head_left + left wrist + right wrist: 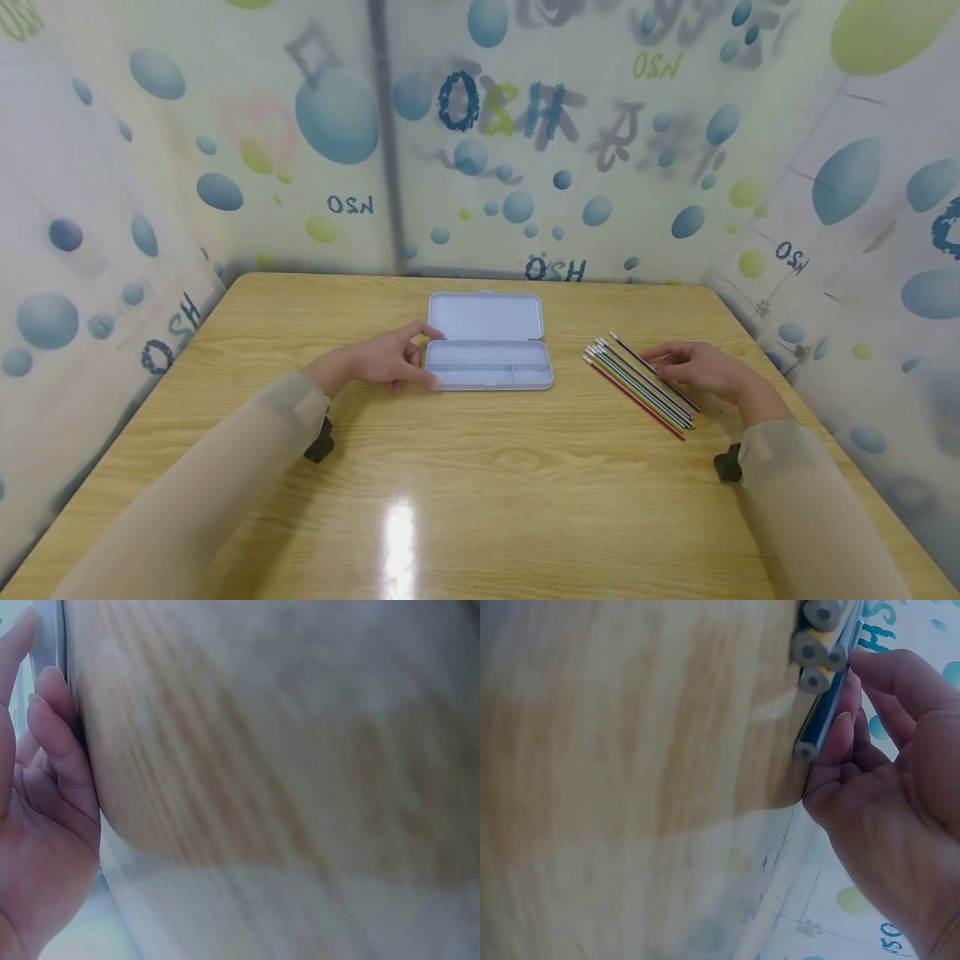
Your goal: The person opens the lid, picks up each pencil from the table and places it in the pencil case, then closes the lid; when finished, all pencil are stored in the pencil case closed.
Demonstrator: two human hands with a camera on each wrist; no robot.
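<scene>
A pale blue pencil case (487, 377) lies open on the table, its lid (486, 317) folded back and its bottom divided into compartments. My left hand (384, 358) holds the case's left end between thumb and index finger. In the left wrist view the other fingers (64, 742) are bent, resting by the tabletop. To the right, my right hand (701, 368) pinches a dark pencil (633, 353) between thumb and fingers. This pencil lies at the right side of a slanting bundle of several colored pencils (637, 386). In the right wrist view their unsharpened ends (810, 646) show.
The wooden table (480, 492) runs back to a printed curtain (480, 192) with bubbles and letters. More of that cloth hangs along both sides. A dark wrist device (320, 442) sits under the left cuff, another (727, 464) under the right.
</scene>
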